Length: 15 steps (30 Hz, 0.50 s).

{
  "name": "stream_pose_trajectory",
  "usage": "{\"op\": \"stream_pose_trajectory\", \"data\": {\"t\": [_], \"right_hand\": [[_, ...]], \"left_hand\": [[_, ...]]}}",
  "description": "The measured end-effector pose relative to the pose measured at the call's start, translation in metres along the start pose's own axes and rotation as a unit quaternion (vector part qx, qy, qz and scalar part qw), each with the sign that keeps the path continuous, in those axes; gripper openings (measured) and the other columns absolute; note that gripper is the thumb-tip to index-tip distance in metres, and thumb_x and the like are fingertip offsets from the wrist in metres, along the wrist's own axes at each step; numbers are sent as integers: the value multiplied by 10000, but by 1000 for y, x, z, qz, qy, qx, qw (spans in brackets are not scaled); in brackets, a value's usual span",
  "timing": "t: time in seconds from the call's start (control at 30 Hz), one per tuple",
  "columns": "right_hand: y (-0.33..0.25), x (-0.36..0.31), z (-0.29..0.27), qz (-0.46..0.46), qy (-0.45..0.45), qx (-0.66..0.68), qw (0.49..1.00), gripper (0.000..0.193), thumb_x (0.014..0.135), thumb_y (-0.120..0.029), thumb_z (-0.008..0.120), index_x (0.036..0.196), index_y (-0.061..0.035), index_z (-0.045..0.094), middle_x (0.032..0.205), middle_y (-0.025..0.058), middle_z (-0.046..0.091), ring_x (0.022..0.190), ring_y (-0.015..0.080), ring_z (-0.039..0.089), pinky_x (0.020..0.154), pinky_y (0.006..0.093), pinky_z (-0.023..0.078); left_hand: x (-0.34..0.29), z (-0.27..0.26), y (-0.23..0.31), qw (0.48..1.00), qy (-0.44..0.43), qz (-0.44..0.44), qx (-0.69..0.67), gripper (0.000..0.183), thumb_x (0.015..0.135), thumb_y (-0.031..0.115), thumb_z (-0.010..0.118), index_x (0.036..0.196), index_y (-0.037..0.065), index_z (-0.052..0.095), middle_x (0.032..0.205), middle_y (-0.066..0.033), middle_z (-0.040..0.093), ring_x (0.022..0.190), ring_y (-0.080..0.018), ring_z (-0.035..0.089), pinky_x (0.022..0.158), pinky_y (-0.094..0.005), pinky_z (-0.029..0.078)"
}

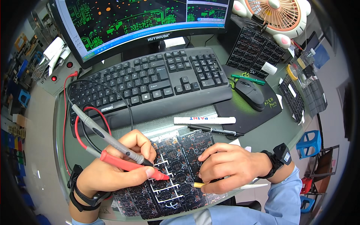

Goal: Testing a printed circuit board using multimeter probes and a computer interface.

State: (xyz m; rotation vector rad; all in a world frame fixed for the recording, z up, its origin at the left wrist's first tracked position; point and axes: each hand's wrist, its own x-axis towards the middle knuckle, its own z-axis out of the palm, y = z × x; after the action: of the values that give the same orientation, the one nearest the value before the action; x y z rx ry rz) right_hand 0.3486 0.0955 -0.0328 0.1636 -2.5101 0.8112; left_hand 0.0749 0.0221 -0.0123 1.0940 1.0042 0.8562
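My left hand is closed around two test probes, a red probe and a grey probe with a black end. Both probe ends reach down to a black circuit board panel, where I cannot tell if the fine tips touch. White lines are drawn across the panel's middle. My right hand rests over the panel's right part. Its fingers hold a thin tool with a white tapered handle and a yellow collar; the tool's narrow end lies close to the red probe's end.
Behind the panel lie a white marker, a black pen and a keyboard. A mouse and green pen sit on a mouse pad. Red and black probe leads loop at left. A monitor and fan stand behind.
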Motion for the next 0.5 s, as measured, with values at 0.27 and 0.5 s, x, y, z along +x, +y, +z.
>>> {"op": "stream_pose_trajectory", "data": {"t": [0.27, 0.5], "right_hand": [[0, -1, 0, 2, 0, -2, 1000, 109, 825, -105, 635, 917, -84, 690, 910, 36, 628, 850, 167, 621, 851, 368, 500], [0, 0, 0, 3, 0, 2, 1000, 109, 818, -101, 641, 914, -84, 688, 905, 32, 627, 848, 167, 620, 851, 370, 501]], "left_hand": [[2, -2, 2, 1000, 2, -2, 3, 279, 774, 60, 674, 908, 63, 429, 854, -87, 537, 780, -120, 544, 689, -268, 455], [3, -2, 0, 1000, -13, 18, -4, 284, 768, 60, 676, 908, 63, 429, 852, -89, 536, 778, -121, 534, 691, -271, 454]]}}
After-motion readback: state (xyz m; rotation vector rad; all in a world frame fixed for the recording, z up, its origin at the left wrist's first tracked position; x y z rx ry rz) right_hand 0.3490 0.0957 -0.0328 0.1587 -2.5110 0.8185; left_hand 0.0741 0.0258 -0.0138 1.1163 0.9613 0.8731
